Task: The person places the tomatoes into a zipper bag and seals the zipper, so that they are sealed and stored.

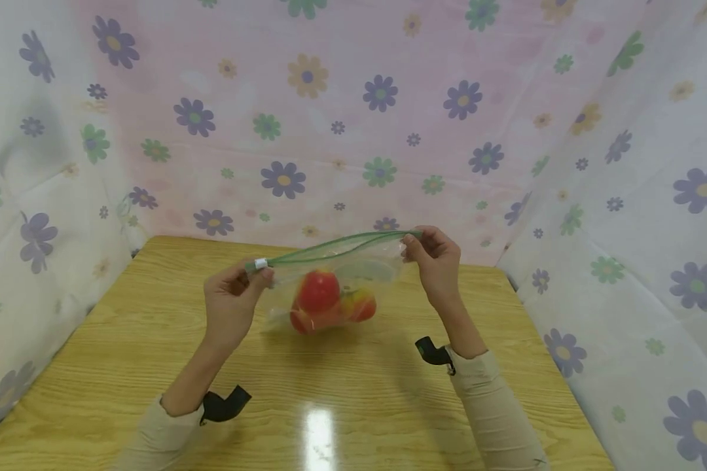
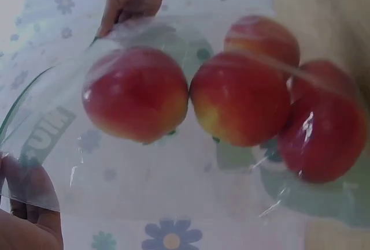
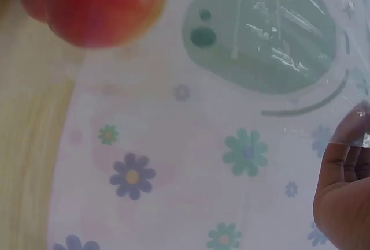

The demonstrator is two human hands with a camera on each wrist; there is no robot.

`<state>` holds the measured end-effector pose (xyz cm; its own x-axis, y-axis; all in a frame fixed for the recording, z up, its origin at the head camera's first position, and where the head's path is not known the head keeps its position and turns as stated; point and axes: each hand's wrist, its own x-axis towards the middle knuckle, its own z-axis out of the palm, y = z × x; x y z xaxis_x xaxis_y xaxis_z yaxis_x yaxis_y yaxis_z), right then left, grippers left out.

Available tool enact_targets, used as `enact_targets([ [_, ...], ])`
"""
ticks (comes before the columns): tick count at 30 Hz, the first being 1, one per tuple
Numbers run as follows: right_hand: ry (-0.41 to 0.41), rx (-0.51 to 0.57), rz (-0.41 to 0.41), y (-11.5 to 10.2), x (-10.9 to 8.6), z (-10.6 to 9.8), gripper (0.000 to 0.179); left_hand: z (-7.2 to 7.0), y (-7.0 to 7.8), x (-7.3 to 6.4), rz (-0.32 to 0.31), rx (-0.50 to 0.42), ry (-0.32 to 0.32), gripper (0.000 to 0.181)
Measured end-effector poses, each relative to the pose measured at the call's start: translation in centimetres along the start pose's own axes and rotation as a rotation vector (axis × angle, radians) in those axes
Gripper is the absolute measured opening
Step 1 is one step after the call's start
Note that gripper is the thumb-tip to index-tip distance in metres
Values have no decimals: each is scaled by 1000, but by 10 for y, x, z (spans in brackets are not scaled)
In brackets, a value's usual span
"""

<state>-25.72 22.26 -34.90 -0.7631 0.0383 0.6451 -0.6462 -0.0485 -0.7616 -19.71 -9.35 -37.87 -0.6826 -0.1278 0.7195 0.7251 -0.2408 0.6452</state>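
A clear zip bag (image 1: 383, 271) with a green-edged mouth is stretched between both hands above the table. Inside it lie several round red-and-yellow fruits (image 2: 240, 100) that look like apples. My left hand (image 1: 230, 301) pinches the bag's left corner, right at a white slider (image 1: 261, 263). At the opposite corner, slightly higher, my right hand (image 1: 438, 265) grips the green edge between thumb and fingers. The two green strips part a little in the middle. Green printing on the plastic shows in the right wrist view, beside a red fruit (image 3: 110, 7).
The wood-grain table (image 1: 353, 399) extends beneath the bag. Flower-print cloth (image 1: 342, 131) encloses the back and both sides. Black wrist-camera mounts (image 1: 226, 404) jut from the beige sleeves (image 1: 495, 405).
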Motion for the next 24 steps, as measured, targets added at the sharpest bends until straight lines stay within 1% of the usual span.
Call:
enact_targets([
  [1,-3,13,-14,-3,2,-1,6,-2,0,7,-8,38,26,11],
  [4,-9,30,-55,-11,6,-3,5,-5,-1,22,-27,61,62,15],
  [5,-5,39,-69,-14,7,-3,6,-5,-1,26,-28,76,67,16],
  [8,17,60,-96,-18,7,-2,6,-2,-4,33,-21,67,76,18],
  [11,37,83,-87,-17,1,0,11,1,-7,36,-35,62,79,22],
  [14,50,116,-58,-12,-7,2,19,2,-10,36,-88,41,82,23],
  [17,64,151,-52,-8,-9,2,18,3,-11,36,-134,37,77,23],
  [19,69,165,-65,-7,-8,1,15,2,-10,37,-144,33,73,21],
  [22,74,188,-89,-7,-7,1,9,3,-9,39,-139,30,74,18],
  [24,77,213,-101,-7,-7,1,10,3,-8,40,-135,27,79,18],
])
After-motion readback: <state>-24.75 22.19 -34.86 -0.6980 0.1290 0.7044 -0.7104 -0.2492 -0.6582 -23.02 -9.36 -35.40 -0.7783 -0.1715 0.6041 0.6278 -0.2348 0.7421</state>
